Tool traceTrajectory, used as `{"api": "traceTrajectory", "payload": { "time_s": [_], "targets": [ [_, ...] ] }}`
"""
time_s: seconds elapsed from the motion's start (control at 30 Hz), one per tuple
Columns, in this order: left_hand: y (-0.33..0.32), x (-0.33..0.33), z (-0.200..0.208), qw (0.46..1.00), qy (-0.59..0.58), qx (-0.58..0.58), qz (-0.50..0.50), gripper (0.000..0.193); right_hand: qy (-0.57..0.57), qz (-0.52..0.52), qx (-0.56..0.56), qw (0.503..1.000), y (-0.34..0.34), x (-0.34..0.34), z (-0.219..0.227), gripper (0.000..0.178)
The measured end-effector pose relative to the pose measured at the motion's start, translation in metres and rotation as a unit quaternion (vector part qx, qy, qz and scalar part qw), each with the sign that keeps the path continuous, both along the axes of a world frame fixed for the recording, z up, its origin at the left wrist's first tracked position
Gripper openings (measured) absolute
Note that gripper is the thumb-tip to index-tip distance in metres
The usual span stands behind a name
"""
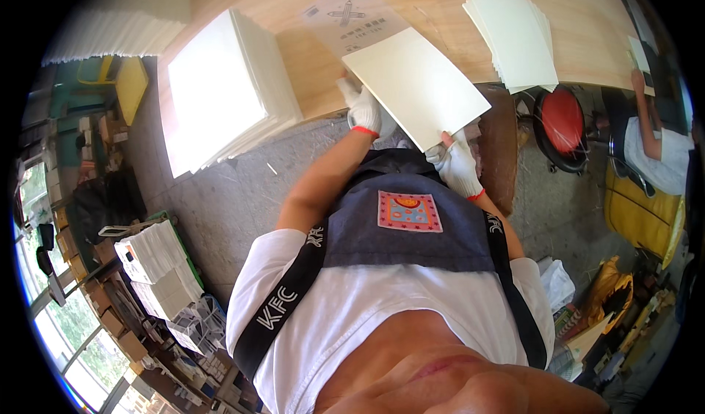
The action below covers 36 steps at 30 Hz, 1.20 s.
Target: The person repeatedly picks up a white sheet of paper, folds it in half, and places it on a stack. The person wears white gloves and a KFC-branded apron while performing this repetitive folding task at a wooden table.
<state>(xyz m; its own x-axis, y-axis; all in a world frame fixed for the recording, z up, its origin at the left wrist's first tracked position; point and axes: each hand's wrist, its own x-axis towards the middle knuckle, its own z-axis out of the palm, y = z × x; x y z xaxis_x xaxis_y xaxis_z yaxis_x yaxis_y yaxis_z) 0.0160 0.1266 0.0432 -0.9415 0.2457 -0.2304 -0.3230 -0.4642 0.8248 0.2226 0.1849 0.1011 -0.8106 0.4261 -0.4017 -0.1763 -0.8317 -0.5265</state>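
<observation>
Tabletop [587, 25], white sheets [415, 80], left hand [363, 110] alongside (grip unclear), right hand [458, 166] pinching near edge

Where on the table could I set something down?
Bare table shows right of the fanned sheets and between left stack and grey printed sheet. It's crowded at the held white board and far-left paper pile.

Bright windows [95, 351] show at lower left; a red wheeled seat [562, 120] stands on grey floor [246, 208] near the wooden table [587, 17].
</observation>
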Motion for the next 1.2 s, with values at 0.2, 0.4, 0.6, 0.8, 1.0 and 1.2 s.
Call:
{"api": "traceTrajectory", "payload": {
  "time_s": [0.2,0.4,0.6,0.8,1.0,1.2],
  "targets": [
    [-0.008,0.027,-0.030,0.892,-0.300,0.280,-0.190,0.034,-0.077,0.047,0.037,0.995,-0.008,0.004,0.006,0.023],
    [-0.032,0.066,-0.039,0.960,-0.167,0.024,-0.222,0.036,-0.189,0.015,0.021,0.982,-0.010,-0.050,-0.016,0.015],
    [-0.030,0.054,-0.047,0.947,-0.225,-0.127,-0.192,0.028,-0.118,-0.008,-0.096,0.988,0.007,-0.112,-0.058,0.032],
    [-0.089,0.027,-0.022,0.939,-0.189,-0.146,-0.247,0.027,-0.225,0.301,0.448,0.811,0.010,-0.091,-0.012,0.025],
    [-0.106,0.007,-0.005,0.922,-0.130,-0.208,-0.299,0.023,-0.144,0.332,0.809,0.463,-0.014,-0.129,-0.028,0.017],
    [-0.115,0.004,-0.017,0.920,-0.070,-0.244,-0.299,0.019,-0.095,0.374,0.597,0.703,0.002,-0.112,-0.014,0.016]
  ]
}}
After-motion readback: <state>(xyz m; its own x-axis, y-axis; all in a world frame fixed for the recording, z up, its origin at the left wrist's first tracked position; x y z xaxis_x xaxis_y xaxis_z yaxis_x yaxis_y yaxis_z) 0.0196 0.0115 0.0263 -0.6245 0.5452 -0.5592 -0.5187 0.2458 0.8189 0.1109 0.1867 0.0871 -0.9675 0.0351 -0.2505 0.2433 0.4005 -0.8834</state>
